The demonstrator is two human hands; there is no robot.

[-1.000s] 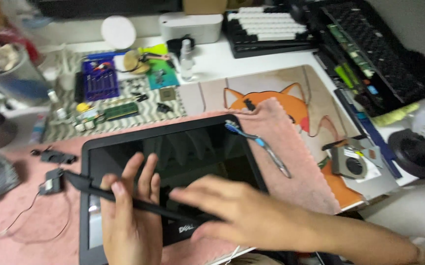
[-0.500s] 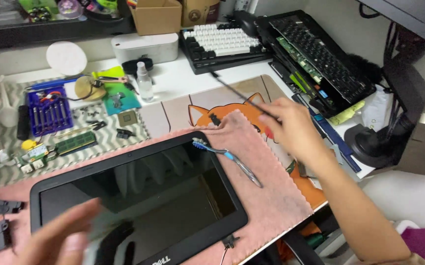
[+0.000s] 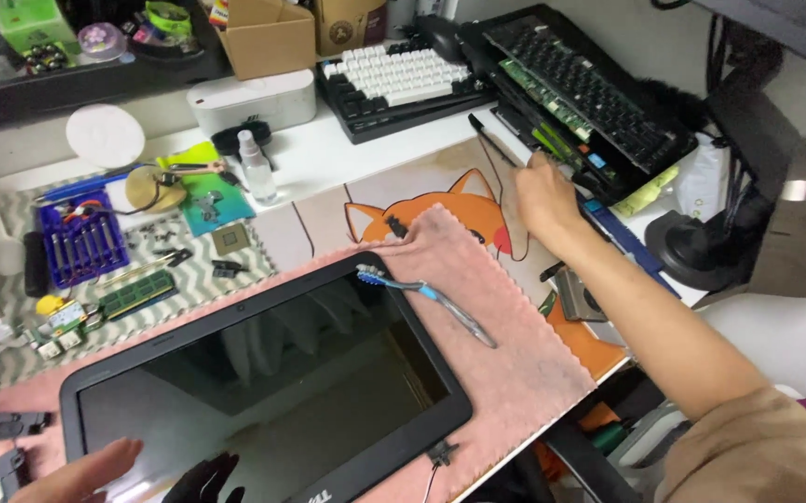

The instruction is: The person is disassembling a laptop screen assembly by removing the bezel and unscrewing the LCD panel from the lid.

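Pinched in my right hand is a thin black stick, fingers pressed together on its lower end while its tip slants up toward eleven o'clock. That hand sits at about two o'clock from the laptop screen, over the mat with the orange fox, right beside the stack of dark keyboards and green circuit boards. My left hand lies open, fingers spread, pinching nothing, at the screen's seven o'clock corner, just at the black frame; its dark reflection shows in the glass. A pink cloth lies under the screen, and on it at the screen's two o'clock edge rests a blue toothbrush. At three o'clock from the brush, a small grey fan part sits on the mat. Further out on the desk, at eleven o'clock, are a blue tray of screwdrivers, a green memory stick, a small clear bottle and a white keyboard.
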